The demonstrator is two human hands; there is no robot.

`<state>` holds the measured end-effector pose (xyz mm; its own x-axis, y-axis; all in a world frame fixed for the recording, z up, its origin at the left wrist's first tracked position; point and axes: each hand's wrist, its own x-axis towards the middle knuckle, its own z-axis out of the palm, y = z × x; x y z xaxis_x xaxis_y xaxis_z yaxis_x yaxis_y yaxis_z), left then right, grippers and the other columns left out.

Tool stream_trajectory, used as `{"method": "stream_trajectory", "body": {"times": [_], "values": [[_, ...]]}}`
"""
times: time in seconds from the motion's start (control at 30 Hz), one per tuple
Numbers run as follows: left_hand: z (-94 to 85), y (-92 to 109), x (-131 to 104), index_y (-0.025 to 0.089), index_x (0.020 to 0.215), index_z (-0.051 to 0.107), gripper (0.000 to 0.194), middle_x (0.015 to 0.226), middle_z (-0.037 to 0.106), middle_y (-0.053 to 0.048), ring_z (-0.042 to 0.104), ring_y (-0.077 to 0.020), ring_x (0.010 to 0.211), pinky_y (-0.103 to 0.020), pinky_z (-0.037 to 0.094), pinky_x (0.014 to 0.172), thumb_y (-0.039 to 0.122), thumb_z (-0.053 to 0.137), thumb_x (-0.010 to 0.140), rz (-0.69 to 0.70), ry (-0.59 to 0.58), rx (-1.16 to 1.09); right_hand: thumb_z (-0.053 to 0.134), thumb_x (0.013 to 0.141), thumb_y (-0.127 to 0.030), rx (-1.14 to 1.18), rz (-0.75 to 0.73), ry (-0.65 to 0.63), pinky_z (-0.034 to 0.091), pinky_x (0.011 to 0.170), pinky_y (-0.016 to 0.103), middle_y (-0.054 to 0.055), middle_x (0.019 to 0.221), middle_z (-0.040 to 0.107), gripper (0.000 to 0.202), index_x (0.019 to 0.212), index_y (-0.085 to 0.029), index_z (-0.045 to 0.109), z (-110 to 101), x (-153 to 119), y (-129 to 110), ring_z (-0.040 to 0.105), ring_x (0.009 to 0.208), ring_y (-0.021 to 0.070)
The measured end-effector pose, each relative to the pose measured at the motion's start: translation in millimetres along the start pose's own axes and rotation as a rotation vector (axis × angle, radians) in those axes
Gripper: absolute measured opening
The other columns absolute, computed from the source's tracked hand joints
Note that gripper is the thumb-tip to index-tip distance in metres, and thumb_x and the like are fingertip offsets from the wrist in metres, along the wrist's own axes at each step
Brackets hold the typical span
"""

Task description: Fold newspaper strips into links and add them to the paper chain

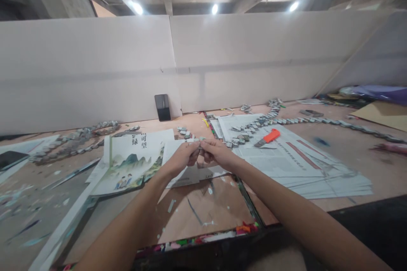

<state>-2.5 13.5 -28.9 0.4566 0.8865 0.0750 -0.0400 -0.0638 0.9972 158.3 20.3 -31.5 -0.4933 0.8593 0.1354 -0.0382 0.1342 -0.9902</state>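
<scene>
My left hand (183, 157) and my right hand (220, 154) meet at the middle of the table, thumbs and fingertips pinched together. Between them shows a bit of a small folded paper piece (200, 147), mostly hidden by the fingers. Several loose folded paper pieces (183, 131) lie just beyond my left hand. A chain of folded paper links (246, 133) starts close to my right hand and runs back to the right. Under and beside the hands are printed paper sheets (181, 178). An orange utility knife (271, 136) rests on the newspaper stack (295, 163), right of my right hand.
A phone (163, 107) leans on the white partition (95, 63) at the back. On the left lie another paper chain (81, 137), an illustrated page (133, 163) and a dark flat device (12, 159). A second long chain (343, 125) stretches right. The table's front edge (203, 239) is paint-stained.
</scene>
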Motion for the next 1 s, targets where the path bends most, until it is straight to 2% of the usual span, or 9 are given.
{"method": "stream_trajectory", "body": {"times": [0.13, 0.23, 0.37, 0.47, 0.53, 0.63, 0.77, 0.9, 1.0], "values": [[-5.8, -8.2, 3.5, 0.02, 0.053, 0.029, 0.049, 0.05, 0.023, 0.007, 0.02, -0.007, 0.043, -0.023, 0.017, 0.043, 0.051, 0.046, 0.086, -0.019, -0.03, 0.019, 0.046, 0.085, -0.056, -0.041, 0.039, -0.064, 0.032, 0.048, 0.023, -0.002, 0.047, 0.047, 0.05, 0.054, -0.017, 0.05, -4.2, 2.8, 6.2, 0.041, 0.045, 0.0095], [-5.2, -12.0, 4.6, 0.021, 0.055, 0.026, 0.051, 0.051, 0.021, 0.007, 0.017, -0.0074, 0.042, -0.024, 0.016, 0.042, 0.059, 0.038, 0.086, -0.059, -0.018, 0.015, 0.047, 0.086, -0.05, -0.113, 0.013, -0.032, 0.031, 0.049, 0.023, -0.003, 0.046, 0.045, 0.045, 0.054, -0.018, 0.049, -6.9, 4.6, 8.5, 0.041, 0.045, 0.0097], [-4.7, -13.8, 3.4, 0.021, 0.054, 0.031, 0.052, 0.047, 0.027, 0.006, 0.025, -0.0095, 0.042, -0.026, 0.021, 0.043, 0.06, 0.033, 0.087, -0.03, -0.006, 0.249, 0.046, 0.086, -0.042, -0.337, -0.024, -0.006, 0.031, 0.051, 0.023, -0.003, 0.052, 0.047, 0.038, 0.059, -0.017, 0.05, -10.3, 1.9, 6.7, 0.042, 0.048, 0.01], [-17.4, -9.2, 6.3, 0.019, 0.052, 0.04, 0.054, 0.045, 0.036, 0.003, 0.034, -0.0109, 0.042, -0.026, 0.027, 0.046, 0.057, 0.032, 0.089, 0.02, 0.039, 0.408, 0.047, 0.086, -0.039, -0.511, -0.103, 0.038, 0.036, 0.056, 0.024, -0.001, 0.063, 0.053, 0.03, 0.067, -0.016, 0.054, -14.4, 2.8, 3.1, 0.049, 0.058, 0.012], [-35.8, -2.7, 13.2, 0.018, 0.05, 0.045, 0.053, 0.043, 0.041, 0.002, 0.038, -0.0113, 0.043, -0.025, 0.029, 0.046, 0.055, 0.037, 0.088, 0.044, 0.113, 0.446, 0.047, 0.086, -0.037, -0.605, -0.127, 0.102, 0.04, 0.062, 0.025, 0.002, 0.072, 0.06, 0.026, 0.076, -0.016, 0.059, -19.5, 12.5, 0.4, 0.054, 0.066, 0.0142], [-72.3, 8.3, 31.8, 0.017, 0.05, 0.051, 0.042, 0.045, 0.047, 0.0, 0.044, -0.0121, 0.045, -0.024, 0.031, 0.045, 0.049, 0.058, 0.076, 0.025, 0.285, 0.346, 0.05, 0.084, -0.032, -0.805, -0.077, 0.151, 0.043, 0.069, 0.027, 0.008, 0.089, 0.067, 0.022, 0.089, -0.016, 0.065, -29.4, 46.9, -2.3, 0.06, 0.078, 0.0176], [-109.9, 9.3, 64.6, 0.016, 0.059, 0.055, 0.035, 0.064, 0.059, -0.006, 0.055, -0.0154, 0.054, -0.025, 0.04, 0.047, 0.043, 0.046, 0.079, 0.014, 0.38, 0.209, 0.054, 0.081, -0.029, -0.932, 0.003, 0.147, 0.044, 0.074, 0.03, 0.011, 0.092, 0.07, 0.028, 0.104, -0.016, 0.063, -37.5, 114.9, 7.3, 0.063, 0.085, 0.0221], [-121.6, -13.3, 91.8, 0.014, 0.064, 0.058, 0.033, 0.073, 0.061, -0.009, 0.056, -0.0148, 0.056, -0.025, 0.042, 0.048, 0.041, 0.045, 0.079, 0.038, 0.491, 0.124, 0.063, 0.074, -0.035, -0.957, 0.101, 0.062, 0.044, 0.057, 0.03, 0.006, 0.062, 0.066, 0.032, 0.099, -0.016, 0.062, -32.9, 167.3, 35.5, 0.061, 0.058, 0.0208], [-126.1, -35.9, 102.4, 0.013, 0.075, 0.064, 0.035, 0.083, 0.064, -0.011, 0.058, -0.0154, 0.061, -0.024, 0.042, 0.048, 0.046, 0.053, 0.078, 0.068, 0.576, 0.101, 0.071, 0.063, -0.03, -0.968, 0.098, 0.043, 0.04, 0.051, 0.027, 0.005, 0.066, 0.065, 0.031, 0.089, -0.017, 0.06, -27.5, 183.0, 52.3, 0.059, 0.057, 0.0199]]}}
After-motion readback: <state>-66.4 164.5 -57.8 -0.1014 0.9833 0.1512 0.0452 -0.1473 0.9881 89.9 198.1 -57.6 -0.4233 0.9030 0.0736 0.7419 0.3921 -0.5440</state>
